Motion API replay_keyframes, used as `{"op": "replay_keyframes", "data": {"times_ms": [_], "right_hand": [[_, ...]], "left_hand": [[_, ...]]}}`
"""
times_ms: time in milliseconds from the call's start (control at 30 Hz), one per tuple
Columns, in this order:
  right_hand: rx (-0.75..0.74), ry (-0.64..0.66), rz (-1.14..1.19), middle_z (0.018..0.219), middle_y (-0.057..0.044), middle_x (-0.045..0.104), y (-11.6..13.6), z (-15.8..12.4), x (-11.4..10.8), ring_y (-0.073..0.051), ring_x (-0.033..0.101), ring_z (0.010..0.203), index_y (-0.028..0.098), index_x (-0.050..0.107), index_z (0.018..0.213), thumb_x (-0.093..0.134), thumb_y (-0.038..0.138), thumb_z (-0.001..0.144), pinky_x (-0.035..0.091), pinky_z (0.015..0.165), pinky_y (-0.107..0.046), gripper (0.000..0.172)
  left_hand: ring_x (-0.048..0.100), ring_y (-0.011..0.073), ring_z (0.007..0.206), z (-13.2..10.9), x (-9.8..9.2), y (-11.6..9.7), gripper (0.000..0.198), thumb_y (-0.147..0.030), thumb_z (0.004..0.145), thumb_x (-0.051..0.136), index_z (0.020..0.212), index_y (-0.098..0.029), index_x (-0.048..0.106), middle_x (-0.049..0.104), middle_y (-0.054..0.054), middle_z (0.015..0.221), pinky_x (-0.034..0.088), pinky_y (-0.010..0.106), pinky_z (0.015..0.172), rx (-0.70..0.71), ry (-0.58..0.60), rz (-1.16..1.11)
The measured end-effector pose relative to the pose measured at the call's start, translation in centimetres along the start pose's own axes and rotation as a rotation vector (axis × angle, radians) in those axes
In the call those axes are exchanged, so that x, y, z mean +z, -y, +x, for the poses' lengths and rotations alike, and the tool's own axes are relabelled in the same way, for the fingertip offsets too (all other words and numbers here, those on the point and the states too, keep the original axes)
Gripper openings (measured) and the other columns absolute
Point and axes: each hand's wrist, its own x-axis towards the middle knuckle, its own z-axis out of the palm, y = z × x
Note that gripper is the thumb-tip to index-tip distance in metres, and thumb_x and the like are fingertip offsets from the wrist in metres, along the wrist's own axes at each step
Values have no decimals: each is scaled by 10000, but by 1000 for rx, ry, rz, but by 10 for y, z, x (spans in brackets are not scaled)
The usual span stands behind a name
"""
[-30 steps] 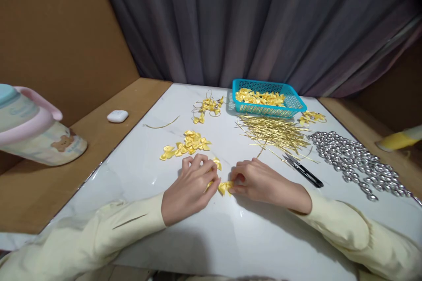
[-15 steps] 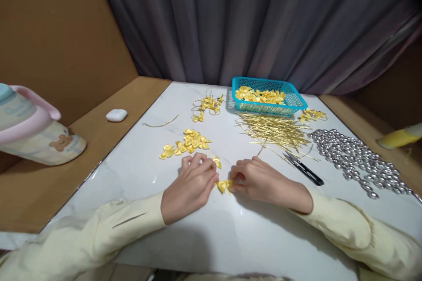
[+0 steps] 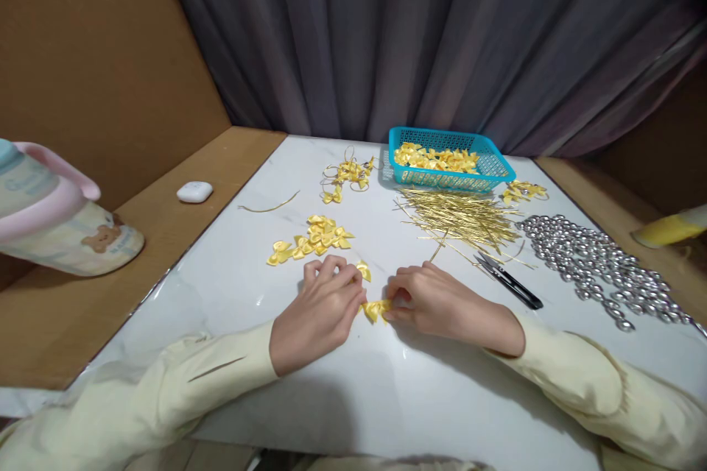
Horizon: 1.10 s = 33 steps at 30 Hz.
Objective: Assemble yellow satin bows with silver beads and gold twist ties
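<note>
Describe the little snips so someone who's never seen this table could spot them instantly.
On the white table, find the turquoise basket, then the gold strands piled in front of it. The snips lie at that pile's near edge, right of the right hand, blades toward the strands. A black handle sets them apart from the gold strands and nearby silver pieces.

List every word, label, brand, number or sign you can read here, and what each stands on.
Nothing reads clearly.
Bottle, upper part: lettering, too blurred to read.
Bottle, beside the bear picture: lettering, too blurred to read.
White case: faint mark on top, too small to read.
No lettering shows on the yellow bow, blue basket or black-handled snips.
</note>
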Motion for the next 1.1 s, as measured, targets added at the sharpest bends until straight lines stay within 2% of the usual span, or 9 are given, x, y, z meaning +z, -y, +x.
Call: {"op": "replay_keyframes", "data": {"times_ms": [333,633,1100], "right_hand": [[-12,-19,-9,726,-18,644,-1,0,2,-133,565,640,185,662,810,581,282,773,307,642,-263,132],[18,-8,-31,768,-36,654,0,0,1,-172,563,705,197,665,828,578,283,776,305,650,-274,133],[9,-22,-16,756,-30,647,-2,-1,3,-163,551,672,192,657,814,569,291,769,319,651,-268,140]], "left_hand": [[397,230,962,-1,1,-1,232,-160,901,353,840,-162,577,577,55,925,254,397,771,-4,9,0],[396,235,970,0,0,0,236,-164,908,344,847,-157,572,575,58,938,252,407,780,-6,23,14],[398,228,973,0,1,-2,227,-156,907,353,840,-154,570,578,48,933,248,402,786,-11,23,22]]}}
